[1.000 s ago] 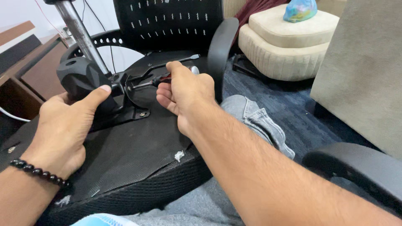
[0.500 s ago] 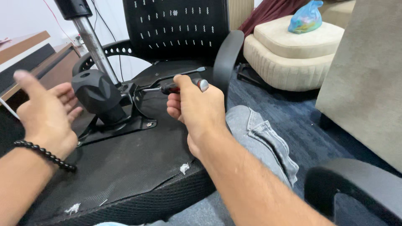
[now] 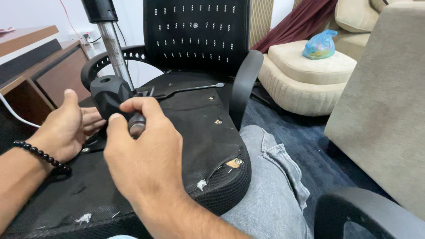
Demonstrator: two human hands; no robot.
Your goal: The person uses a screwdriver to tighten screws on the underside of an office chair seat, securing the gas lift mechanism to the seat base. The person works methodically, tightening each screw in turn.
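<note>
An upside-down black office chair lies across the person's lap, with the flat black underside of its seat [image 3: 190,132] facing up. The right hand [image 3: 141,155] is in the middle of the view, with its back to the camera. Its grip is closed: the thumb and fingers curl around a small tool with a round silver end [image 3: 136,125], and only that end peeks out between thumb and first finger. The rest of the tool is hidden by the hand. The silver end sits right under a chunky black plastic block [image 3: 108,94] on the chair's underside, and it seems to touch the block, though I cannot tell for sure. A shiny silver metal pole [image 3: 114,48] rises from behind the block. The left hand [image 3: 66,128], with a black bead bracelet [image 3: 40,152] on its wrist, is just left of the block. Its grip is open and loose, with the fingers spread and reaching toward the block's lower side, but the right hand hides the tips. A thin black lever rod [image 3: 190,88] lies across the seat past the block. Far right stands a cream round cushioned stool [image 3: 305,84] with a blue plastic bag [image 3: 319,45] on top.
</note>
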